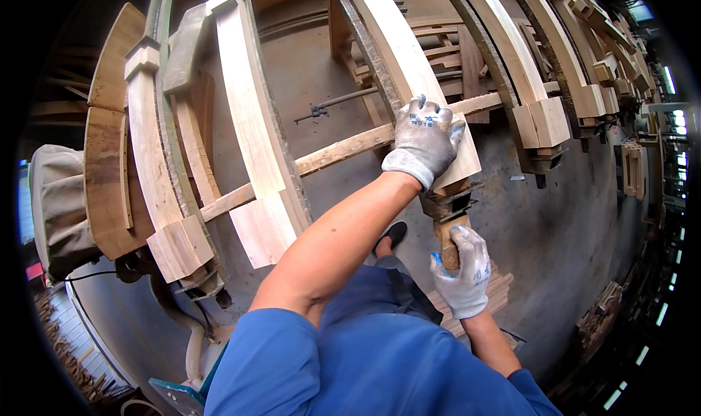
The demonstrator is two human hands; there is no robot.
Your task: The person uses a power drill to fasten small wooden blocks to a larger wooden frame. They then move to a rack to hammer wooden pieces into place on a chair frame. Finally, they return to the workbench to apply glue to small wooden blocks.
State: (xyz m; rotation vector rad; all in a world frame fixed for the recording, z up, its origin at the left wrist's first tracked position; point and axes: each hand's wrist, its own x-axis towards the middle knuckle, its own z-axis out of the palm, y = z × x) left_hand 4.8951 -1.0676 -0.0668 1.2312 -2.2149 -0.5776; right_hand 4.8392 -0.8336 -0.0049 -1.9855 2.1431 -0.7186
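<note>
My left hand, in a grey-white work glove with blue marks, lies over the near part of a pale, curved wooden beam. Its fingers are bent and grip across the beam's width. Below the beam's near end sits a dark metal clamp end. My right hand, gloved alike, closes around a worn, rounded tan wooden piece just under that metal. The piece looks like a handle or a block; its exact kind cannot be made out, as the fingers cover part of it.
More pale beams in long clamps stand in a row on both sides, among them one at the left and one at the right. A wooden crossbar runs beneath them. Flat boards lie on the floor by my legs.
</note>
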